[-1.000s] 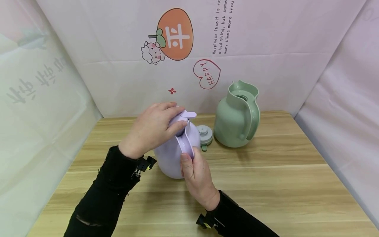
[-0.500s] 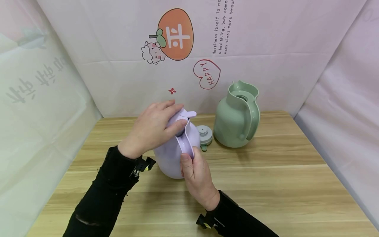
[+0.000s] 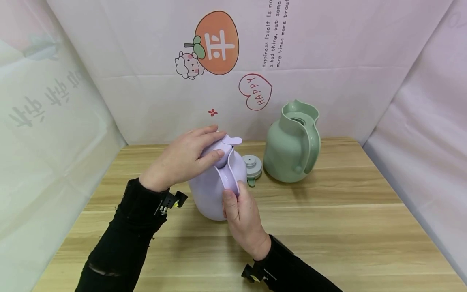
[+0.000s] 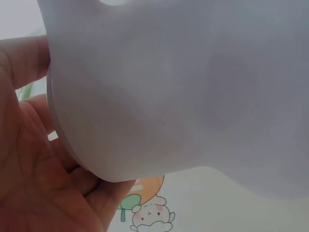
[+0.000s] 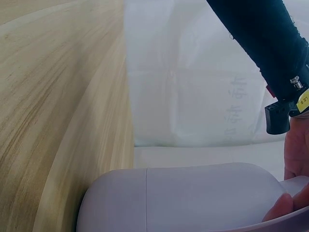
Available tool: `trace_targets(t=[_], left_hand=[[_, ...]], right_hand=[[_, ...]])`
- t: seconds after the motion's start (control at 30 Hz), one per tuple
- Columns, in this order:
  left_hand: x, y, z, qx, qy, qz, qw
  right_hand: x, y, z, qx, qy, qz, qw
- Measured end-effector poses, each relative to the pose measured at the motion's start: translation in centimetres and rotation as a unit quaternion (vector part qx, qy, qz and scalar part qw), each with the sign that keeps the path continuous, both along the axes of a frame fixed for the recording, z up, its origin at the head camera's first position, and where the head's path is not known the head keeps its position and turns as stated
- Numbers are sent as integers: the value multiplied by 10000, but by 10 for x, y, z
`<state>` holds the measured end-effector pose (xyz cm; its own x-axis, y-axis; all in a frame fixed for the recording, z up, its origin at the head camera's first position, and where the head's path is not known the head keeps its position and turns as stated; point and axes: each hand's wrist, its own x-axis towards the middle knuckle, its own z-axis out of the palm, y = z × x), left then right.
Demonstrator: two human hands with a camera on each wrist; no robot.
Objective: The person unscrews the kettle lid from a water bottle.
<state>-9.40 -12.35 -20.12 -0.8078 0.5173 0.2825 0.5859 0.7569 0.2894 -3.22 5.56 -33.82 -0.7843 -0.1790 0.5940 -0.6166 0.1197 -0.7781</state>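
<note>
A lavender vacuum jug [image 3: 206, 198] stands on the wooden table, left of the middle. My right hand [image 3: 246, 223] grips its handle [image 3: 228, 178], thumb along the top. Over the lavender lid [image 3: 225, 158] lies my left hand [image 3: 178, 156], its fingers on the far side and the thumb on the near side. The lid sits in the jug's mouth, with a flat lever [image 3: 233, 140] sticking out to the right. In the left wrist view, curled fingers show beside the jug's rim [image 4: 120, 154]. The jug's body [image 5: 193, 193] fills the bottom of the right wrist view.
To the right stands a green vacuum jug [image 3: 284, 152] with its mouth uncovered. A grey stopper [image 3: 251, 165] with a green tab lies between the two jugs. Behind the table [image 3: 328, 235] hangs a printed white cloth [image 3: 146, 97], with more cloth at both sides.
My left hand has shifted slightly left over the lid, and its thumb has drawn back, showing more of the lid. My right hand and the jug have stayed in place.
</note>
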Motion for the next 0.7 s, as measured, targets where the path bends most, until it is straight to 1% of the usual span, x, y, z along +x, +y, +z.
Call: trace_targets(t=[0.2,0.4,0.53,0.7], left_hand=[[1,3,0,-53,35,135,9999],[4,8,1,-86,123,398,9991],[6,12,1,-138,264,585,9978],[8,16,0,-191,579,753,9953]], right_hand=[[-1,0,0,-15,-5,24,10000],[-1,0,1,0,5,-6,10000],[-1,0,1,11,-3,-24,10000],[0,0,1,10,-26,-15,10000]])
